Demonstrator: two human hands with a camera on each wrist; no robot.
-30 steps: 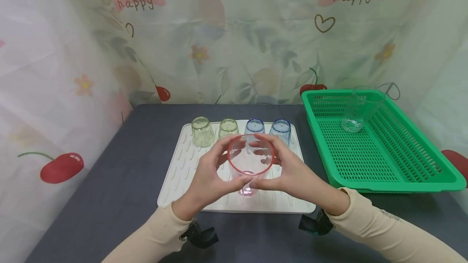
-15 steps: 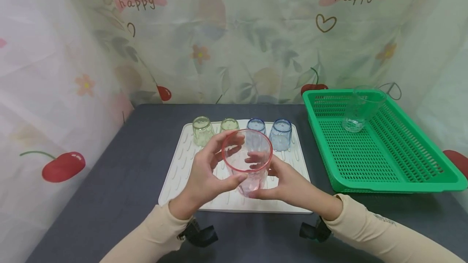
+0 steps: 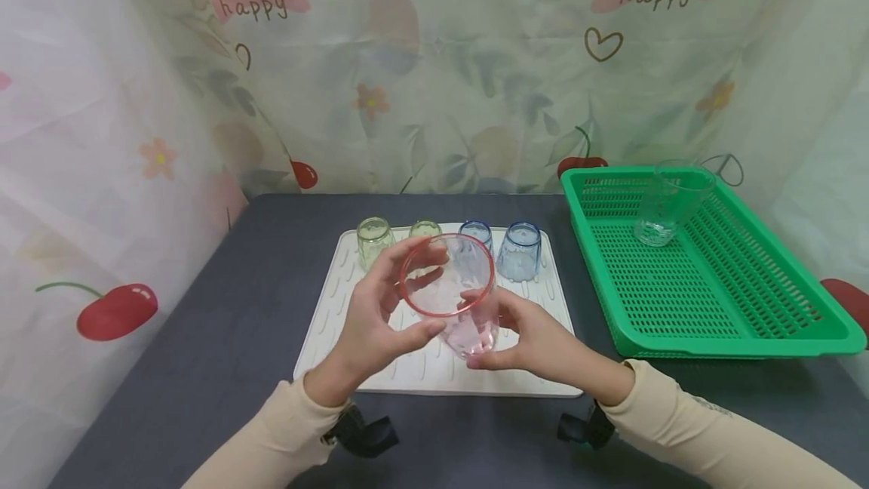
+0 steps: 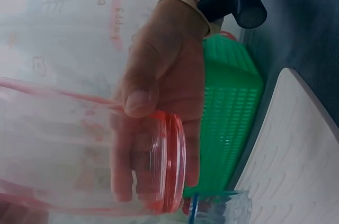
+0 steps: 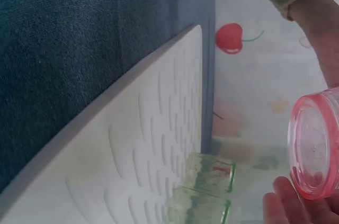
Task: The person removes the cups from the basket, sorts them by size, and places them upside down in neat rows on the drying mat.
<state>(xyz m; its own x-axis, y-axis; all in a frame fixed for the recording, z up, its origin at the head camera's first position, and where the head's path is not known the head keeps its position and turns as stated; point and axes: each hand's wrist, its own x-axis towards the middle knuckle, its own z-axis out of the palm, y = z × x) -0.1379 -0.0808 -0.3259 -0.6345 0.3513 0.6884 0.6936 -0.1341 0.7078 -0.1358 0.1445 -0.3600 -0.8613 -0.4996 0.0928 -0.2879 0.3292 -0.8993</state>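
Observation:
Both hands hold a clear glass (image 3: 468, 330) with a pink-red rim above the white mat (image 3: 326, 323). It tilts, with its mouth toward the upper left and its base toward the lower right in the head view. My left hand (image 3: 370, 315) grips it near the rim, fingers behind and thumb in front. My right hand (image 3: 536, 334) holds it lower down, thumb by the base. The left wrist view shows the right hand (image 4: 164, 70) around the glass's thick pink base (image 4: 172, 163). On the mat behind stand two green glasses (image 3: 373, 244) and two blue glasses (image 3: 521, 253), seemingly upside down.
A green basket (image 3: 720, 345) stands on the dark tabletop (image 3: 224, 323) to the right. A clear glass (image 3: 655, 229) sits in its far part. Printed curtains (image 3: 441, 81) close off the back and sides.
The glass has shifted left and tilted, its base swinging to the right. My left hand has moved slightly left with the rim, while the right has slid from the rim area down toward the base.

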